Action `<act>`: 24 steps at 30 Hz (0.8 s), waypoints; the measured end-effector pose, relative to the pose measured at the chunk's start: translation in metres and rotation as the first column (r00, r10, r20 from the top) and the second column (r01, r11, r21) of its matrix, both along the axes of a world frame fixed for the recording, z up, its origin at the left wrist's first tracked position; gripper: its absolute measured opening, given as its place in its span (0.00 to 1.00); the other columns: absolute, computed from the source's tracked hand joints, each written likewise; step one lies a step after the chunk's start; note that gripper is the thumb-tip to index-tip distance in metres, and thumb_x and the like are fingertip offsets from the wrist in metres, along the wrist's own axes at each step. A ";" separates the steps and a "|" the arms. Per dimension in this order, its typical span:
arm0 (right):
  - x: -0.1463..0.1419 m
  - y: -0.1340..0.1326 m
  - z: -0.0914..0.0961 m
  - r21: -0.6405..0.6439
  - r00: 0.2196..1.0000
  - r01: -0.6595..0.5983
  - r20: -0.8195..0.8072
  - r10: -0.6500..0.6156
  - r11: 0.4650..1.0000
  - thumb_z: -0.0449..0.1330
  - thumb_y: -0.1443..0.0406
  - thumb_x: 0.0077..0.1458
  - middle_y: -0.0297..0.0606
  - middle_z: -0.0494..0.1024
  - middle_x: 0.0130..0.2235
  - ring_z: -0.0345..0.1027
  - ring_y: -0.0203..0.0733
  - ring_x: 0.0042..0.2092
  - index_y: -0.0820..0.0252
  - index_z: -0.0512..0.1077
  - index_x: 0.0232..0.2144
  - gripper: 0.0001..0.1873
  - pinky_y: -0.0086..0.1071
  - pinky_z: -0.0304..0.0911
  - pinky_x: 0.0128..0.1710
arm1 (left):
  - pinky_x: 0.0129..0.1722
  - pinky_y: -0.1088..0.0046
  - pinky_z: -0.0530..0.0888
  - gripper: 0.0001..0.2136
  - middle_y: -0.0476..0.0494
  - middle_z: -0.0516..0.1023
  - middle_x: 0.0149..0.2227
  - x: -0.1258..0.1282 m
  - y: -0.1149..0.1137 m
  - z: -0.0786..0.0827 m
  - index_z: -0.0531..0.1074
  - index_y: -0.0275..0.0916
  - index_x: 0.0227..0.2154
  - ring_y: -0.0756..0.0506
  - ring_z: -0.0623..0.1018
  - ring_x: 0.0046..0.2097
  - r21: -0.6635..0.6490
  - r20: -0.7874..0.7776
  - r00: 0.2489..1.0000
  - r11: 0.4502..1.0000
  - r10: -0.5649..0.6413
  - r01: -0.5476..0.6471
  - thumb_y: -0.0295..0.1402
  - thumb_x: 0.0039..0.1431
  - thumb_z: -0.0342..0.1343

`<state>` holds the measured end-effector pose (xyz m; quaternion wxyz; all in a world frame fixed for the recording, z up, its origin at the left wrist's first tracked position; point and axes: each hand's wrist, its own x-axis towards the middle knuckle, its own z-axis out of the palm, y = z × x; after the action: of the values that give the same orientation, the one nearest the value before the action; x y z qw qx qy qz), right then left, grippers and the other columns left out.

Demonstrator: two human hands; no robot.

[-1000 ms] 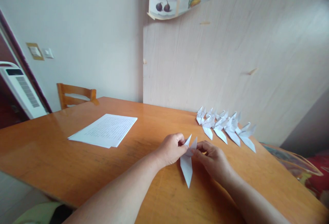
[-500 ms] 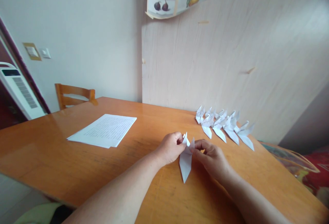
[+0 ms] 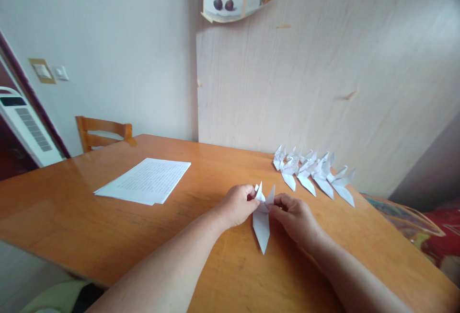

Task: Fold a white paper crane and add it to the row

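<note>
A white folded-paper crane [image 3: 261, 226] is between my two hands, just above or on the table; I cannot tell which. One long flap points toward me, and two narrow points stick up at its far end. My left hand [image 3: 239, 206] pinches its left side between thumb and fingers. On the opposite side, my right hand [image 3: 293, 214] grips the paper close to the right upright point. The fingertips hide part of the folds. Several similar paper cranes [image 3: 305, 183] stand in rows beyond my right hand.
A stack of printed sheets [image 3: 143, 181] lies left on the wooden table [image 3: 161, 236]. Behind the table are a wooden chair [image 3: 104, 133] and a wall panel [image 3: 251, 87] with a fruit poster [image 3: 230, 4]. Bags and red items [image 3: 431, 236] are past the right edge.
The right upright point of the crane has spread farther outward to the right. Its near flap has swung slightly rightward. Both hands keep their pinch, and the view has shifted slightly.
</note>
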<state>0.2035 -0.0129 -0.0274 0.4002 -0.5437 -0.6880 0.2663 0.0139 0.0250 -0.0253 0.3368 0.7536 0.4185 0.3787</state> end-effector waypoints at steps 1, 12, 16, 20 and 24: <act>0.000 0.001 -0.002 -0.031 1.000 0.008 -0.025 -0.009 0.999 0.60 0.59 0.54 0.33 0.75 0.27 0.65 0.39 0.29 0.58 0.75 0.29 0.10 0.31 0.57 0.27 | 0.30 0.74 0.64 0.05 0.50 0.73 0.26 -0.001 0.000 0.001 0.71 0.37 0.26 0.49 0.69 0.30 -0.008 -0.010 1.000 1.000 0.006 -0.006 0.33 0.53 0.57; 0.002 0.002 -0.007 -0.166 0.969 -0.032 -0.245 -0.010 0.986 0.60 0.57 0.54 0.32 0.75 0.26 0.62 0.37 0.26 0.59 0.74 0.31 0.10 0.30 0.56 0.27 | 0.27 0.75 0.59 0.07 0.53 0.64 0.23 -0.004 -0.003 0.006 0.65 0.37 0.21 0.51 0.63 0.28 -0.150 0.055 0.997 0.988 0.057 -0.048 0.32 0.49 0.56; 0.002 0.002 -0.006 -0.172 0.962 -0.049 -0.273 0.000 0.984 0.61 0.57 0.52 0.31 0.74 0.25 0.62 0.37 0.26 0.58 0.73 0.29 0.10 0.31 0.55 0.27 | 0.26 0.75 0.57 0.08 0.54 0.62 0.22 -0.003 -0.003 0.005 0.63 0.38 0.20 0.51 0.62 0.27 -0.205 0.079 0.991 0.975 0.108 -0.089 0.31 0.46 0.57; 0.003 0.003 -0.007 -0.189 0.956 -0.054 -0.294 -0.004 0.980 0.62 0.57 0.51 0.31 0.73 0.25 0.62 0.37 0.26 0.58 0.73 0.28 0.11 0.31 0.55 0.27 | 0.25 0.75 0.55 0.08 0.55 0.60 0.22 -0.002 -0.005 0.006 0.61 0.38 0.19 0.52 0.61 0.26 -0.255 0.120 0.985 0.962 0.128 -0.094 0.29 0.44 0.57; 0.004 0.004 -0.009 -0.183 0.955 -0.049 -0.297 -0.007 0.982 0.63 0.56 0.50 0.32 0.75 0.26 0.65 0.39 0.28 0.57 0.73 0.28 0.10 0.32 0.57 0.28 | 0.25 0.75 0.55 0.08 0.55 0.60 0.21 -0.001 -0.006 0.007 0.61 0.38 0.18 0.52 0.60 0.26 -0.299 0.137 0.979 0.949 0.151 -0.105 0.28 0.43 0.57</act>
<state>0.2075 -0.0085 -0.0366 0.4425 -0.5257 -0.5978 0.4128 0.0133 0.0191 -0.0183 0.4503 0.6348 0.4897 0.3930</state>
